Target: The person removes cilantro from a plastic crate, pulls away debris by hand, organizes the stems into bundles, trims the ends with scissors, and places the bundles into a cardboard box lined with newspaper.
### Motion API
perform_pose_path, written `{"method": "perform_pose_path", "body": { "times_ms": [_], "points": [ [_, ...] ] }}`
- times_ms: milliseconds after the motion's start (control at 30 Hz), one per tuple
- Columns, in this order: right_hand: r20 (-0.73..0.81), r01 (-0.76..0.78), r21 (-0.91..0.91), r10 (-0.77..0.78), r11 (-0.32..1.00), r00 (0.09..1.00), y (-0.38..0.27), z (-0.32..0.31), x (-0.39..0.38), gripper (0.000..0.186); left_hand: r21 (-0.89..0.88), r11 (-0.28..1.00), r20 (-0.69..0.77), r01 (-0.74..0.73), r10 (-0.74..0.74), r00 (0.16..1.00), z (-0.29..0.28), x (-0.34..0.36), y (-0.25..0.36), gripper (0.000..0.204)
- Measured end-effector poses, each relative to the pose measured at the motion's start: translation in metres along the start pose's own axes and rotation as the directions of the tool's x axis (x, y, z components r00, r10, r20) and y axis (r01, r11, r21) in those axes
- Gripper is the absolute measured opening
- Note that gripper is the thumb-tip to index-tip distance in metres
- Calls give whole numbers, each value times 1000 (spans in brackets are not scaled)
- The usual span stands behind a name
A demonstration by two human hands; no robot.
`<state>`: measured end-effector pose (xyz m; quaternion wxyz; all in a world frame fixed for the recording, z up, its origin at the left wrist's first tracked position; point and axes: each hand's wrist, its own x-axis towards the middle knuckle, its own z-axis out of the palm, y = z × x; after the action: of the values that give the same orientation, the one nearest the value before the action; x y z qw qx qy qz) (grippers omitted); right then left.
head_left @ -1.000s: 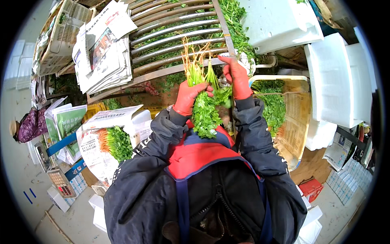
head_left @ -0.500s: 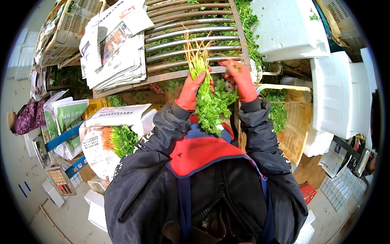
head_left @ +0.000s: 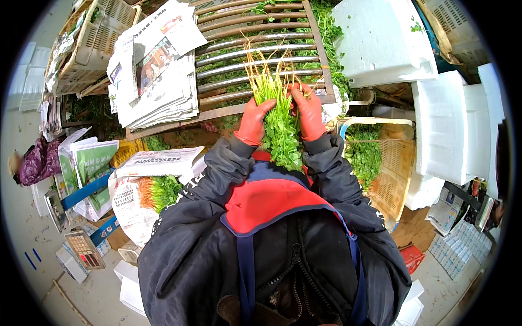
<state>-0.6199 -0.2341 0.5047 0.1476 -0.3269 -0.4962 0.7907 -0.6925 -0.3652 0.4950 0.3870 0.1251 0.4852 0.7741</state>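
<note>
Over the red apron point(head_left: 272, 205), whose navy edging curves across a dark jacket point(head_left: 217, 255), the 2 gloved hands meet at 1 bunch of leafy greens point(head_left: 284, 136). The left hand point(head_left: 253, 122) has its thumb and fingers curled closed round the stems. The right hand point(head_left: 309, 113), apart from the stems 0.5 s earlier, is now in against their right side; the work has thus passed from a 1-handed hold to contact from both sides. Its fingers are bent, tips close together; whether they grip a strand cannot be told. The bunch lies in front of the apron: frilly, soft leaves toward the wearer, smooth pale stems above, thin wiry tan roots fanning away.

To the left, a 2nd bunch point(head_left: 165, 191), orange-rooted, rests on creased newsprint point(head_left: 124, 202). To the right, a yellowed, perforated plastic basket point(head_left: 396, 168) contains loose greens point(head_left: 363, 155).

Beyond the roots stands a rack point(head_left: 261, 53) of rounded, glossy bars in a flat frame, bearing a stack of newspapers point(head_left: 155, 76). Farther right is a matte white foam box point(head_left: 383, 46); farther left, a latticed cream crate point(head_left: 106, 35).
</note>
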Motion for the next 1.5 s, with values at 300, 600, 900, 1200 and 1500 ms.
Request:
{"method": "perform_pose_path", "body": {
  "times_ms": [300, 600, 900, 1200, 1500],
  "points": [
    [-2, 181, -77, -181, 980, 983, 9, -1, 8, 30, 159, 980, -3, -116, 118, 993, -1, -1, -5, 25],
    [81, -39, -206, 57, 978, 995, -27, -14, 21, 29, -125, 964, 8, 236, -237, 971, -8, -5, 0, 31],
    [150, -157, 133, 137, 979, 979, -21, -6, 13, 24, -88, 970, 42, 227, -224, 974, -8, -4, -3, 31],
    [164, -50, -23, 54, 998, 985, -14, -1, 10, 20, -81, 988, -158, 130, -141, 977, 1, -6, -5, 24],
    [141, 4, 63, -12, 998, 990, 1, -24, 17, 33, -51, 976, -111, 213, -217, 970, -11, -2, -10, 19]
  ]
}}
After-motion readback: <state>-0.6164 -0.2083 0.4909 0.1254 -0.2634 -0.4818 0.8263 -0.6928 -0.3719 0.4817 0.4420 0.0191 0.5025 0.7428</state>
